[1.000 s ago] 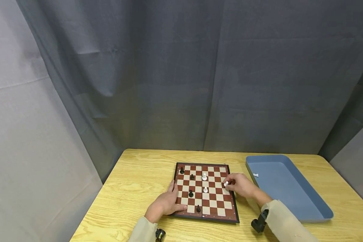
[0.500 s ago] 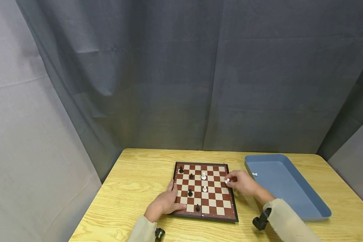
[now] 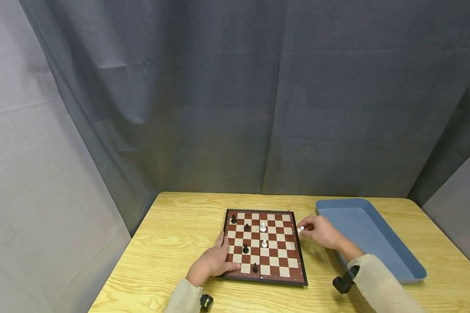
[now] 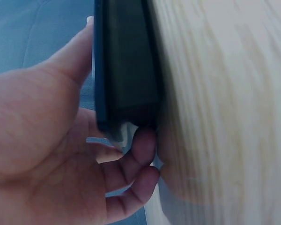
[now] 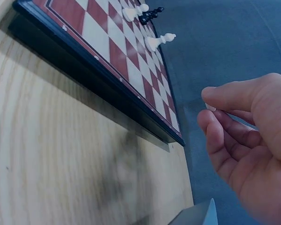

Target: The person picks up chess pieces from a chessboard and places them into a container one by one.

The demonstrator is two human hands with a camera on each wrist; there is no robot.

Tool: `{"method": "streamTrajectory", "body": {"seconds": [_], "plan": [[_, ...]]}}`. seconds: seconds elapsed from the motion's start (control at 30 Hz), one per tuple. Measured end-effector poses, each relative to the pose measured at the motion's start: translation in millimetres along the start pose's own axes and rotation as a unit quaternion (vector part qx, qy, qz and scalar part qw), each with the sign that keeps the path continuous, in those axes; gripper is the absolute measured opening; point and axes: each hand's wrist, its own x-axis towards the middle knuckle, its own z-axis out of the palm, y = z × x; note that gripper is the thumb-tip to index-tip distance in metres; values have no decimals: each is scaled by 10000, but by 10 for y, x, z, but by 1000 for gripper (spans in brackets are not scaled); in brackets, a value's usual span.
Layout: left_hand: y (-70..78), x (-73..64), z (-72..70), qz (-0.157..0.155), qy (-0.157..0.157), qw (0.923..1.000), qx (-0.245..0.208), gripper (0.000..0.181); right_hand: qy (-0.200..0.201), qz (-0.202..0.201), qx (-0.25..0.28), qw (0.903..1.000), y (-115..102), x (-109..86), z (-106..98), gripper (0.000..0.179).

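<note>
The chessboard (image 3: 274, 261) lies on the table, its squares red-brown and cream. My left hand (image 3: 213, 261) grips its near left corner, thumb on top and fingers along the left side. In the left wrist view, the fingers (image 4: 143, 145) curl at the board's dark side. My right hand (image 3: 323, 230) pinches a white chess piece (image 3: 301, 229) just past the right edge. The right wrist view shows only a sliver of this piece (image 5: 210, 107) between thumb and forefinger. Two white chess pieces (image 3: 263, 227) and several black chess pieces (image 3: 245, 249) stand on the board.
To the right of the board sits a shallow blue tray (image 3: 376, 243), its left rim partly behind my right hand and forearm. The wooden table (image 3: 180, 226) ends at a grey curtain (image 3: 219, 130).
My right hand has moved the white chess piece off the board's right-hand squares, rightward and away past the edge. A white piece seen in the tray before is now hidden. My left hand stays put.
</note>
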Motion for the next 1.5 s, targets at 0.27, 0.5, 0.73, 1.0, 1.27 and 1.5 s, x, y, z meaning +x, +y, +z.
{"method": "streamTrajectory", "body": {"seconds": [0.27, 0.5, 0.73, 1.0, 1.27, 1.5], "plan": [[12, 7, -4, -39, -43, 10000, -28, 99, 23, 70, 74, 9999, -6, -33, -177, 12], [19, -5, -9, -32, -3, 10000, 13, 99, 16, 250, -4, 9997, 38, -72, -273, 12], [10, -1, -3, -29, 8, 10000, -47, 99, 105, 283, -16, 9995, 69, -131, -348, 13], [0, 0, -1, 1, -1, 10000, -29, 98, 103, 517, -63, 9986, 145, -201, -447, 16], [1, -4, -3, -19, -15, 10000, -52, 97, 78, 515, -66, 9986, 228, -281, -524, 16], [3, -2, -4, -31, -26, 10000, 0, 97, 60, 569, -73, 9983, 322, -349, -585, 17]]}}
